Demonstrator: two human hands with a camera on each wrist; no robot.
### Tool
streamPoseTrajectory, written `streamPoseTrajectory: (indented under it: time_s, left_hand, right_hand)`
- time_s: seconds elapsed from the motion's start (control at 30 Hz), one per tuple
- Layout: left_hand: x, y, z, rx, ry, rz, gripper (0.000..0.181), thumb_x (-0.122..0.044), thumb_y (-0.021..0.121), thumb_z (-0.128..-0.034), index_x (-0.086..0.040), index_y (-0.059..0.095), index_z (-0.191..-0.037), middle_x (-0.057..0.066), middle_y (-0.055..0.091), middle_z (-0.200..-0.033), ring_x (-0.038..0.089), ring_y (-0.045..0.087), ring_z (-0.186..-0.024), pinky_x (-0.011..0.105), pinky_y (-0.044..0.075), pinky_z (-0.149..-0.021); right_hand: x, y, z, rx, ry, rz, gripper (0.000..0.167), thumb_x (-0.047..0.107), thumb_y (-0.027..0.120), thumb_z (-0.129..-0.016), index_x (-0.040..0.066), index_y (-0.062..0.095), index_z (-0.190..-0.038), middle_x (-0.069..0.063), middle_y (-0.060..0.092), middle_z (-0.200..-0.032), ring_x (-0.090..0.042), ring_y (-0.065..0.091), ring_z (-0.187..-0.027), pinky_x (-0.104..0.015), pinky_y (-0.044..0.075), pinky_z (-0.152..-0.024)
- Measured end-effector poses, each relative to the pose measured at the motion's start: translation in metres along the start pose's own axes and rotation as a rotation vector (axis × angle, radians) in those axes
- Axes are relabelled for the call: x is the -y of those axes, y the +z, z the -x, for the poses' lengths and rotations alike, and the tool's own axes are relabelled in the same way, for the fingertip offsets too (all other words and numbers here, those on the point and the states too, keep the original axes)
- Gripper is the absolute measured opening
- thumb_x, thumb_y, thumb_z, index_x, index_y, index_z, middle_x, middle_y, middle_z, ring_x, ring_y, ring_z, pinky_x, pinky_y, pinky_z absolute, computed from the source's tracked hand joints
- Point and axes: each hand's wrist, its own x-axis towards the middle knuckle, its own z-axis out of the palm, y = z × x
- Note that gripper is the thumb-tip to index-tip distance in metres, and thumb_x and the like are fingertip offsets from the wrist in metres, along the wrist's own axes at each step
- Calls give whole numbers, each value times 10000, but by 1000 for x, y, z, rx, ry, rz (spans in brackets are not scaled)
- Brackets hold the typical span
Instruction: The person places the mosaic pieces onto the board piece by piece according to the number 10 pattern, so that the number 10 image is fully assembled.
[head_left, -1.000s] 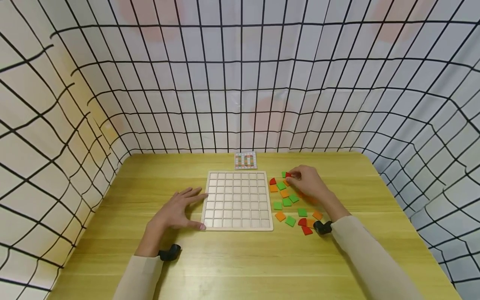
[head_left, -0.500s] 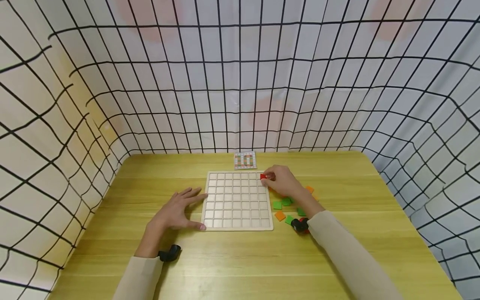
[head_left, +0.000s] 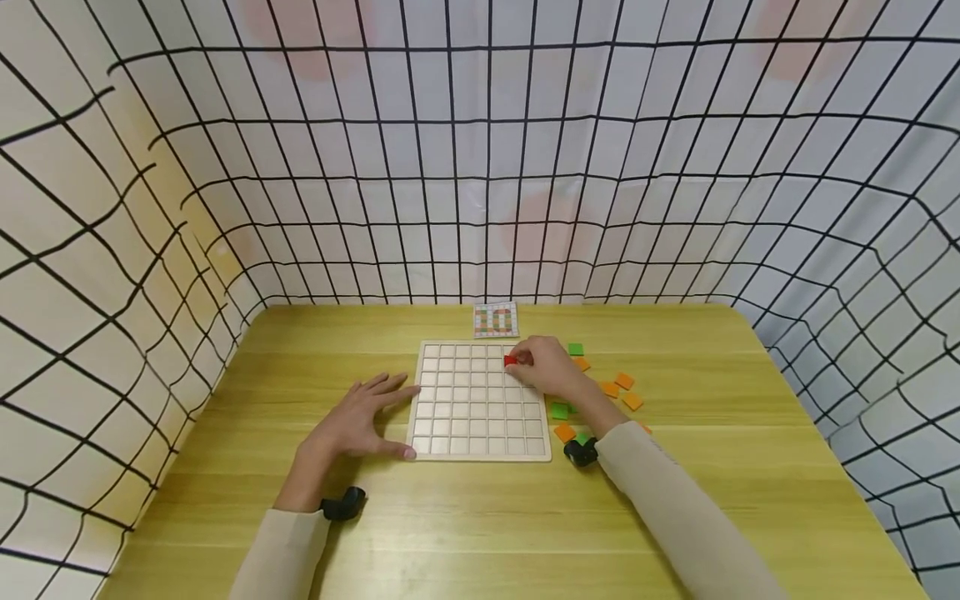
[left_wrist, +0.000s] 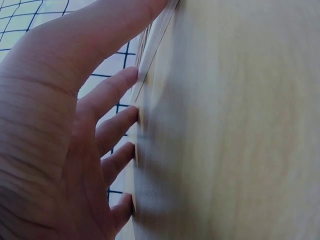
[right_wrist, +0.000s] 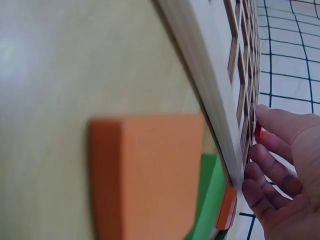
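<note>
Red tile (head_left: 510,361) pinched by right hand (head_left: 546,367), mid-frame.
Board (head_left: 471,402) is touched by spread left hand (head_left: 360,422); card (head_left: 496,320) is printed illegibly small.

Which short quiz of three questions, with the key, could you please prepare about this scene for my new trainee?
1. True or false: the left hand touches the right edge of the grid board.
2. Which colour is the small piece that the right hand pinches? A: green. B: orange. C: red.
3. Fill in: seen from the person, the pattern card lies past the board's ___ edge (near, far, left or right).

Key:
1. False; it touches the left edge.
2. C.
3. Far.
</note>
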Motion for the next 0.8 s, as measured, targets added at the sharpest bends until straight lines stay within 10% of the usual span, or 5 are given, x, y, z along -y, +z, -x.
streamPoseTrajectory:
  time_s: [0.8]
  left_hand:
    - [-2, -1, -2, 3, 6, -7, 1046, -745, 807, -681, -311, 456, -1566, 100, 315, -1691, 419, 237, -1568, 741, 138, -1223]
  right_hand:
    - [-3, 1, 2, -23, -29, 20, 299, 265, 747, -952, 62, 767, -1171, -63, 700, -998, -197, 605, -877, -354, 550, -796]
